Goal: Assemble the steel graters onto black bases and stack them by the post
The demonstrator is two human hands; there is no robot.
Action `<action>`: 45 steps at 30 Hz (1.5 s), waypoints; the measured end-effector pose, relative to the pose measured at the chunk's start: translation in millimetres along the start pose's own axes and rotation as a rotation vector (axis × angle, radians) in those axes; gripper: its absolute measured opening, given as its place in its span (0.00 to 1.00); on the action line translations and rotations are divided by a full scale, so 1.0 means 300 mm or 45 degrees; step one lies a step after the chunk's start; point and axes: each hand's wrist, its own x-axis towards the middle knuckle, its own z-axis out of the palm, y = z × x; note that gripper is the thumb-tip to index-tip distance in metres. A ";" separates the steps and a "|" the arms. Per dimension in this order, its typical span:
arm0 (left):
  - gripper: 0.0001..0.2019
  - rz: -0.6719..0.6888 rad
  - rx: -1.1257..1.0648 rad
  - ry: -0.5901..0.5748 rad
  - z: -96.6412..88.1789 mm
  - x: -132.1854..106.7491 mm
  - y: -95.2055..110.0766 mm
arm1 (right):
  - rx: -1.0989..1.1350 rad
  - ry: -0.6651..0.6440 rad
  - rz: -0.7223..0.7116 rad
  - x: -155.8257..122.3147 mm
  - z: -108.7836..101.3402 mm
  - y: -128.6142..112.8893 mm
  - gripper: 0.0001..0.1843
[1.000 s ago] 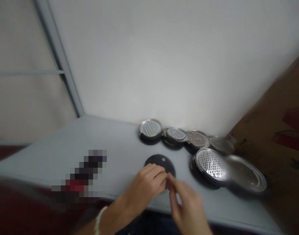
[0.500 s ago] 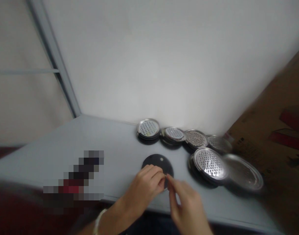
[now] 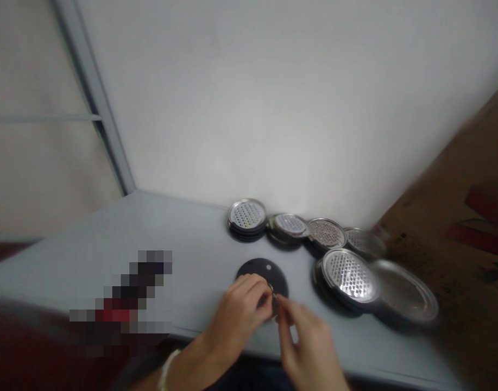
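Observation:
Over a round black disc (image 3: pixel 276 270) on the table, my left hand (image 3: pixel 238 312) is closed in a pinch. A small, thin shiny metal piece (image 3: pixel 273 292) sticks out between its fingertips and those of my right hand (image 3: pixel 309 334), which pinches the other end. The piece is too small and blurred to name. Part of the disc is hidden under my hands; a pale round spot shows near its far edge.
Stacks of round metal grater plates stand beyond the disc, including a left stack (image 3: pixel 247 215) and a nearer one (image 3: pixel 350 276). A wide metal plate (image 3: pixel 407 290) lies rightmost. A cardboard box (image 3: pixel 444 228) borders the right; a pixelated item (image 3: pixel 130 296) lies left.
My hands have shifted slightly left and down, and the small metal piece between the fingertips shows more. The graters and the disc stay in place.

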 end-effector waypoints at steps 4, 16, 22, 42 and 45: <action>0.10 -0.139 -0.111 0.013 -0.023 0.026 -0.007 | 0.059 0.062 0.062 0.007 0.013 0.002 0.13; 0.10 -0.196 -0.591 -0.149 -0.049 0.032 0.014 | 0.495 0.069 0.278 0.053 -0.024 -0.004 0.12; 0.10 -0.207 -0.650 -0.283 -0.081 0.033 0.004 | 0.893 -0.101 0.479 0.064 -0.031 -0.009 0.11; 0.09 0.065 -0.361 0.077 -0.046 0.032 0.043 | 0.864 0.350 0.801 0.054 0.032 -0.020 0.19; 0.09 0.132 -0.303 0.092 -0.033 0.025 0.040 | 0.892 0.364 0.800 0.060 0.029 -0.018 0.20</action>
